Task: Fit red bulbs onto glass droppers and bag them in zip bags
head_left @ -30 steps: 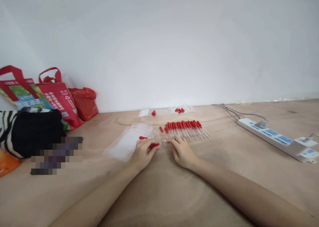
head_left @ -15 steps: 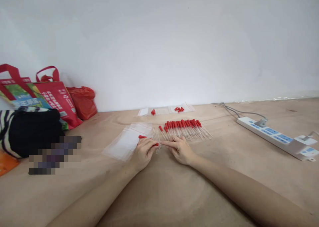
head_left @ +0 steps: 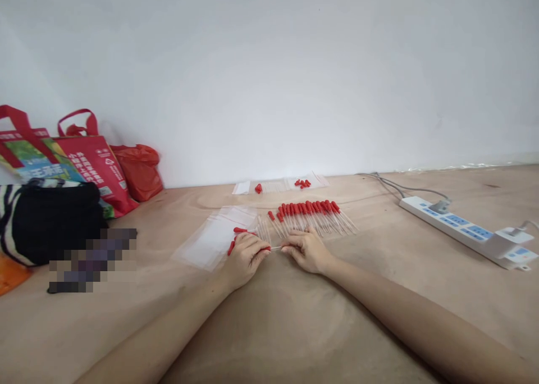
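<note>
My left hand (head_left: 245, 259) is closed on a red rubber bulb (head_left: 266, 248), its tip showing at the fingertips. From the bulb a thin clear dropper tube (head_left: 275, 248) runs across to my right hand (head_left: 307, 250), which pinches its other end. Two more red bulbs (head_left: 240, 230) lie by the left knuckles, partly hidden. Several loose clear tubes (head_left: 263, 228) rest just beyond my hands. Behind my right hand lies a row of droppers (head_left: 309, 209) with red bulbs, their tubes pointing toward me.
Clear zip bags (head_left: 210, 238) lie left of my hands. Farther back, another bag (head_left: 273, 186) holds tubes and red bulbs. A white power strip (head_left: 458, 227) with cables is at the right. Shopping bags (head_left: 96, 165) and a black cloth item (head_left: 63, 221) stand at the left.
My right hand has gone from a pointing finger to a pinch on the tube. The tube between my hands now shows more plainly. A second red bulb shows beside my left hand.
</note>
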### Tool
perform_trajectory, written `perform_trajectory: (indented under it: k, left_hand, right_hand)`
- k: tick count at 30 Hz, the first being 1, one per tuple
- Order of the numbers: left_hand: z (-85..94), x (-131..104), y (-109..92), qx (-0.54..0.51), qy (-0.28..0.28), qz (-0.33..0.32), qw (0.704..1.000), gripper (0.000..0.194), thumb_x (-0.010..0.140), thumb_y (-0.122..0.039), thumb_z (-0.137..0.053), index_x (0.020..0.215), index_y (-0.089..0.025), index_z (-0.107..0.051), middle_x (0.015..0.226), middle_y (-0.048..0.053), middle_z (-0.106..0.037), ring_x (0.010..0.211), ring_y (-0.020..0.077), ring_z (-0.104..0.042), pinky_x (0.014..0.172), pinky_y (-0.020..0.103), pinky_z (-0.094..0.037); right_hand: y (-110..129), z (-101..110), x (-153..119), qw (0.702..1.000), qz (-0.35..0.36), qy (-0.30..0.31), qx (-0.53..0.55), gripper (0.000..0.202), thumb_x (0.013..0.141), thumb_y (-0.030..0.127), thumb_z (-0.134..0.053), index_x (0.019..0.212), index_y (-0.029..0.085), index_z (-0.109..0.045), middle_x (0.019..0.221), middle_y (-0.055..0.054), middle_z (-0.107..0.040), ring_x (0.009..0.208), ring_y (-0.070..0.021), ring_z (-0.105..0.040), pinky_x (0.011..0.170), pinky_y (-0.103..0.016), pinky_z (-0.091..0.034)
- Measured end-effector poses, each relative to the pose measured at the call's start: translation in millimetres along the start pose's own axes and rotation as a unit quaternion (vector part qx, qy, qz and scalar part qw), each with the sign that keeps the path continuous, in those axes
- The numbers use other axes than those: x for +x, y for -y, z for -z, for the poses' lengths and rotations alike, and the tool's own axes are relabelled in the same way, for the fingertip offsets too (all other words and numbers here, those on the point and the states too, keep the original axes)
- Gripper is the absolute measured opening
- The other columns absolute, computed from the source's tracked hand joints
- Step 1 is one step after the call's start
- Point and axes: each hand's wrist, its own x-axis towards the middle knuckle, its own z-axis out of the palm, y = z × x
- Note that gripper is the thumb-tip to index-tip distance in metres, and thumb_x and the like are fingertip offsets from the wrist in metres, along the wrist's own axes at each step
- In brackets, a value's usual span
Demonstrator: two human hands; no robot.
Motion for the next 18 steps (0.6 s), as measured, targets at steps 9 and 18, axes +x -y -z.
perform_trajectory:
  k: [9,18]
  left_hand:
    - [-2.1,0.8,-3.6,0.033,0.014,-0.013,0.999,0.019,0.085,-0.022,-0.041,0.078,-0.019,-0.058,0.071,0.001,-0.063,0.068,0.0146,-0.054,0.08,0.035,-0.033]
    - [-9.9,10.2,-5.0,0.025,0.014,-0.033,0.999,0.015,0.084,-0.019,-0.041,0.077,-0.019,-0.055,0.073,0.001,-0.064,0.071,0.0149,-0.055,0.084,0.036,-0.031]
  right_hand:
    - [0.5,-3.5,-3.6,0.994,0.04,-0.035,-0.098,0.022,0.083,0.026,-0.042,0.077,0.02,-0.062,0.068,0.0,-0.059,0.06,-0.0101,-0.044,0.065,-0.03,-0.017]
    - [-3.9,-3.3,-3.1,0.986,0.081,-0.078,-0.123,0.025,0.083,0.022,-0.038,0.073,0.016,-0.06,0.065,-0.001,-0.057,0.061,-0.0107,-0.043,0.066,-0.03,-0.018]
